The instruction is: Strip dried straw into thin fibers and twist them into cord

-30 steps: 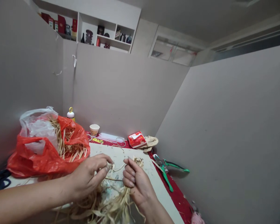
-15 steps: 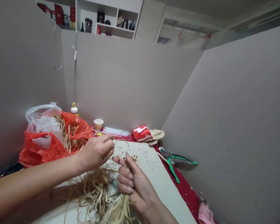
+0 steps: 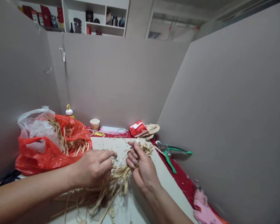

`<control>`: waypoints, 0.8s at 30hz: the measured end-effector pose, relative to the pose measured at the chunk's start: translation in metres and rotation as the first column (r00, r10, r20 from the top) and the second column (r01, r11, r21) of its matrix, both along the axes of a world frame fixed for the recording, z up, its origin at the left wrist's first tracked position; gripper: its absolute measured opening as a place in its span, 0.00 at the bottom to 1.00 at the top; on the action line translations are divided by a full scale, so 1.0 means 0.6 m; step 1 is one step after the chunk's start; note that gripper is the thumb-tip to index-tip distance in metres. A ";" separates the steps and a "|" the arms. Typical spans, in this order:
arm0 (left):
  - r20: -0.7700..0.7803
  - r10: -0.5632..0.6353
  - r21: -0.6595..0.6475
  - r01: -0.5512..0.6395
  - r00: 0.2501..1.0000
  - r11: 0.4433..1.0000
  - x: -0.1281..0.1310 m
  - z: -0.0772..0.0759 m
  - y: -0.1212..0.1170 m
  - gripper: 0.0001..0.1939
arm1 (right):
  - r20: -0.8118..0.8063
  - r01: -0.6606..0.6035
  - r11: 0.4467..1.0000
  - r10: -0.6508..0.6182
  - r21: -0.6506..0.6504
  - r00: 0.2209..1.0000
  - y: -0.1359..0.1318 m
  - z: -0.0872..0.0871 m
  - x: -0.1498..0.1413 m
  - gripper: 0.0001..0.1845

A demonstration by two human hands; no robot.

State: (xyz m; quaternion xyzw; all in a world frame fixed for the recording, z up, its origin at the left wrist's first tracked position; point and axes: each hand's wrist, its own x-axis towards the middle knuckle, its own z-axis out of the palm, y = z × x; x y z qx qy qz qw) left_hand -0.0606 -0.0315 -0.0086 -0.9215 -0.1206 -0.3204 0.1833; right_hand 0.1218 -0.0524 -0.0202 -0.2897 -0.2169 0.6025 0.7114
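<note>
The board is showing pale grey-white with dark specks, and the cloth along its right edge is glowing deep red. On the board, the loose fibre strips are mixing straw yellow with dull tan. Left of the board, the plastic bag is shining bright red beside a milky, translucent bag. Beyond the board, the cup is displaying an orange print on white, and the packet is pairing red with white. Right of the board, the pliers are sporting green-and-black handles.
</note>
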 end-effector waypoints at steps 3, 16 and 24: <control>-0.031 -0.012 -0.013 0.011 0.999 1.000 -0.002 -0.010 -0.005 0.06 | 0.058 0.111 0.994 -0.111 0.006 0.992 0.001 0.009 0.009 0.18; -0.292 0.269 -0.718 -0.396 0.918 0.573 -0.064 0.013 0.027 0.13 | 0.077 0.063 0.996 -0.068 0.060 0.995 -0.028 0.069 0.065 0.13; -0.646 0.168 -0.724 -0.667 0.745 0.174 -0.146 0.030 0.025 0.10 | 0.171 0.173 0.977 -0.192 0.122 0.966 -0.029 0.098 0.120 0.21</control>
